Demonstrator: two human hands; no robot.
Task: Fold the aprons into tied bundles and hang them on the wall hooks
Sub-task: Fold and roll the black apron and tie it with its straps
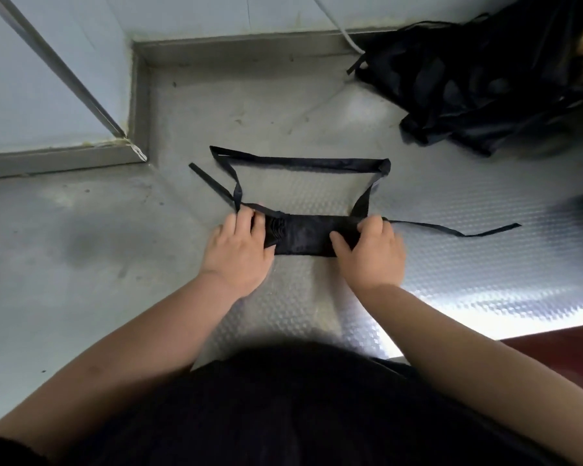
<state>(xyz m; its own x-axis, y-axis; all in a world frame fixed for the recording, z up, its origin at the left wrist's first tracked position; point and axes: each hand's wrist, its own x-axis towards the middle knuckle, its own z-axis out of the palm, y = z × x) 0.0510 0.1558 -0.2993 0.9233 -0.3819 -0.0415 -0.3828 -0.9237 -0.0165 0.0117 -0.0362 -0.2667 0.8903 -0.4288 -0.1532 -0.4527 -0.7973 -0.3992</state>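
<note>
A black apron (305,235), rolled into a narrow bundle, lies on the steel counter (451,203) in front of me. My left hand (239,250) grips its left end, fingers curled over the top edge. At the right end, my right hand (372,252) holds the roll with thumb and fingers curled round it. The neck loop (300,160) lies flat on the counter beyond the bundle. One tie strap (458,230) trails off to the right and another (209,183) runs back to the left.
A heap of loose black aprons (478,82) sits at the back right of the counter. Pale wall panels (48,79) with a raised steel lip (138,105) close the back and left. The counter's front edge (519,331) runs at the lower right.
</note>
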